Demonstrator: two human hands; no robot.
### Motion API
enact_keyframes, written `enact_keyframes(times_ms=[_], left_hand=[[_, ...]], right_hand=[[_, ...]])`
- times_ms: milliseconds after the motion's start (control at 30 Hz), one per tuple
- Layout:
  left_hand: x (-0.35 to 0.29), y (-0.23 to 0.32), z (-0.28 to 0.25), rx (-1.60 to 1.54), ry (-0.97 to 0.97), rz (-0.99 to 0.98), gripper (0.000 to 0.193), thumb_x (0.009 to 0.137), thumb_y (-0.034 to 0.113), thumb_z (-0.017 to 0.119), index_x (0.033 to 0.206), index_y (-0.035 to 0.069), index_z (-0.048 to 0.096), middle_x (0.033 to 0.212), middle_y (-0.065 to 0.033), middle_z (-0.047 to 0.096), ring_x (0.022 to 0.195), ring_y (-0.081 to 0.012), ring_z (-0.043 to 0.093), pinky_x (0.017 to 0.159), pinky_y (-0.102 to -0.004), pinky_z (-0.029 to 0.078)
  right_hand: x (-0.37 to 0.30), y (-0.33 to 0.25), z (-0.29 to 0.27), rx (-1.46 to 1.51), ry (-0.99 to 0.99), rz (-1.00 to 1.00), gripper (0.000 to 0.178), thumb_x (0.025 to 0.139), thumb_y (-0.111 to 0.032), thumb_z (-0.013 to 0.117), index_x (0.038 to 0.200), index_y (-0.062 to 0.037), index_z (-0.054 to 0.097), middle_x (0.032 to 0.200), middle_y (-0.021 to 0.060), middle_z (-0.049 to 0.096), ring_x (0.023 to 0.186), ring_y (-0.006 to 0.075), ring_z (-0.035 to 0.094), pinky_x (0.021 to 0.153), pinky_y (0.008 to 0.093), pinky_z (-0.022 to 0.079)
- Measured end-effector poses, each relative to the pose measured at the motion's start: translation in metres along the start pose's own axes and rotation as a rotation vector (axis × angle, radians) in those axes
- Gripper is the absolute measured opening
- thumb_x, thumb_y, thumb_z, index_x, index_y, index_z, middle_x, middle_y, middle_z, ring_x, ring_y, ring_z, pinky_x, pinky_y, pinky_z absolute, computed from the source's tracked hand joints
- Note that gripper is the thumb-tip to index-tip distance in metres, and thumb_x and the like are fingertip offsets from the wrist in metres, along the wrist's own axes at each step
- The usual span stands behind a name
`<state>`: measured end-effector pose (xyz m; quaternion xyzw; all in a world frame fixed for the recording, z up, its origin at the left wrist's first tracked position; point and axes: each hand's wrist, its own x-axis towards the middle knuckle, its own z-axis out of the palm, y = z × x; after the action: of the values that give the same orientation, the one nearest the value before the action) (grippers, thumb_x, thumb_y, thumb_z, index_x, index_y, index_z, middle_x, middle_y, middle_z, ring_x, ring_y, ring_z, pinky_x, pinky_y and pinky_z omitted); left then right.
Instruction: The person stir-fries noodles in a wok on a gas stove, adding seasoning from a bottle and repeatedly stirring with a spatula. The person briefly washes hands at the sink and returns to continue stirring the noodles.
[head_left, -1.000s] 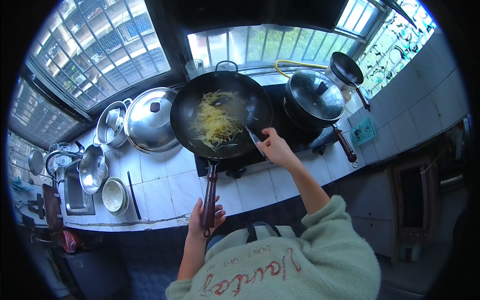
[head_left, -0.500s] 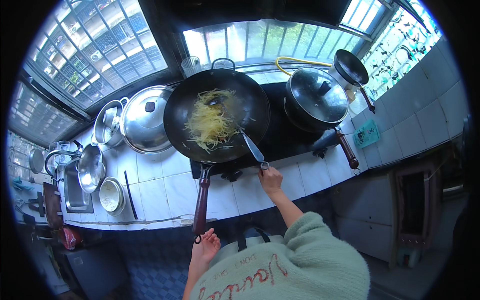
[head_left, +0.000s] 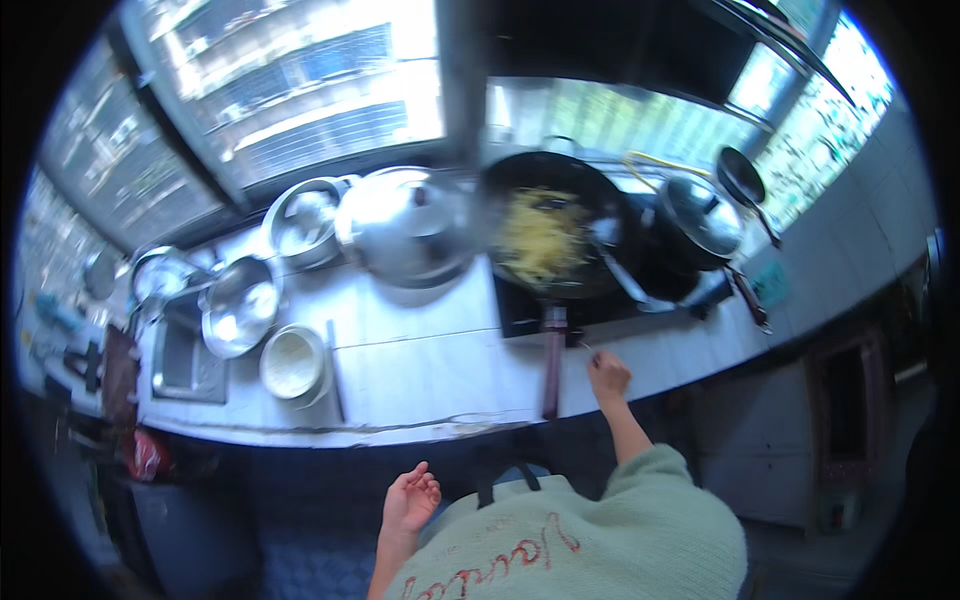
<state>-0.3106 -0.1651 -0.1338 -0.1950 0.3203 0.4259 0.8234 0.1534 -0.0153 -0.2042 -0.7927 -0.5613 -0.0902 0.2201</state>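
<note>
Steel bowl (head_left: pixel 238 333) and domed metal lid (head_left: pixel 405 225) on the table (head_left: pixel 420 370); in front of it, the left hand (head_left: pixel 411 500), fingers loosely curled, holds nothing. Farther right, the wok (head_left: pixel 510 175) on the stove contains pale yellow shreds (head_left: pixel 540 240), apparently being stir-fried, and a spatula (head_left: pixel 622 275) leaning on its rim. The right hand (head_left: pixel 609 377), fingers partly bent, is near the wok's handle (head_left: pixel 553 370); blur hides any grip. Further stirring would call for grasping the spatula. Rightmost: a lidded pan (head_left: pixel 700 215).
</note>
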Motion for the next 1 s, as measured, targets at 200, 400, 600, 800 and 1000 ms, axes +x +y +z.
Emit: enact_keyframes(times_ms=[200,400,600,800,1000], left_hand=[[-0.097,0.106,-0.114,-0.045,-0.052,0.104,0.021,0.095,0.013,0.054,0.112,0.004,0.064,0.089,-0.0100,0.066,0.082,-0.0229,0.065,0.075,-0.0364,0.057],[-0.167,0.198,-0.179,-0.064,0.029,0.252,0.021,0.096,0.014,0.055,0.113,0.005,0.064,0.090,-0.0088,0.068,0.080,-0.0221,0.067,0.075,-0.0364,0.058],[-0.205,0.282,-0.210,-0.184,-0.156,0.399,0.023,0.095,0.014,0.056,0.116,0.005,0.063,0.092,-0.0088,0.068,0.084,-0.0226,0.067,0.076,-0.0352,0.057],[-0.246,0.397,-0.249,-0.262,-0.010,0.475,0.023,0.094,0.015,0.058,0.115,0.006,0.064,0.091,-0.0098,0.069,0.082,-0.0239,0.067,0.075,-0.0361,0.056],[-0.300,0.533,-0.257,-0.199,0.090,0.494,0.031,0.095,0.015,0.057,0.124,0.006,0.061,0.097,-0.0120,0.069,0.087,-0.0255,0.068,0.077,-0.0391,0.057]], right_hand=[[-0.144,-0.222,-0.047,0.394,-0.294,-0.356,0.009,0.074,-0.014,0.075,0.076,-0.0102,0.066,0.070,0.0092,0.065,0.064,0.0303,0.064,0.059,0.0416,0.051],[-0.190,-0.511,-0.090,0.876,-0.289,-0.961,0.012,0.072,-0.012,0.077,0.073,-0.0121,0.064,0.066,0.0044,0.060,0.060,0.0226,0.062,0.056,0.0360,0.049],[-0.182,-0.758,-0.091,1.173,-0.099,-1.068,0.015,0.071,-0.006,0.076,0.073,-0.0118,0.063,0.061,0.0015,0.055,0.055,0.0196,0.058,0.052,0.0325,0.044],[-0.184,-0.959,0.024,1.156,-0.176,-0.952,0.016,0.076,-0.004,0.069,0.090,-0.0074,0.063,0.076,0.0064,0.059,0.071,0.0250,0.060,0.064,0.0375,0.048],[-0.156,-1.099,0.168,0.811,-0.441,-0.583,0.055,0.080,0.000,0.054,0.132,0.0096,0.039,0.128,0.0298,0.043,0.120,0.0444,0.043,0.102,0.0481,0.036]])
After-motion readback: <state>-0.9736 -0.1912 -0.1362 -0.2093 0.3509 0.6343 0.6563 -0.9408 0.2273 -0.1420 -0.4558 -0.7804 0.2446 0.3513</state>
